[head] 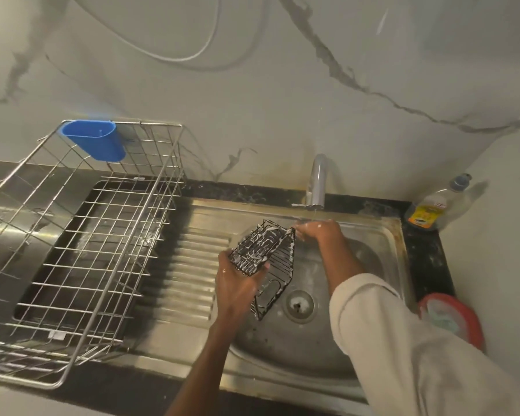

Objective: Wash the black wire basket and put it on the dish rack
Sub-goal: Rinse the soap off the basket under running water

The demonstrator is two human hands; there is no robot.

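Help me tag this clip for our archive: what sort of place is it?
Most likely a home kitchen sink area: a steel sink with a tap, a wire dish rack beside it, and a dish soap bottle in the corner.

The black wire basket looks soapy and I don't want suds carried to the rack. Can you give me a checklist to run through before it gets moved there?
1. Left hand grips the black wire basket: ok, its fingers curl round the near end.
2. Right hand steadies the far end: cannot tell, it is at the basket's corner under the tap.
3. Suds gone from the basket: not ok, white foam still clings to the wires.
4. Water running from the tap: ok, a thin stream falls onto the right hand.
5. Space on the dish rack: ok, only a blue cup hangs on its back rim.
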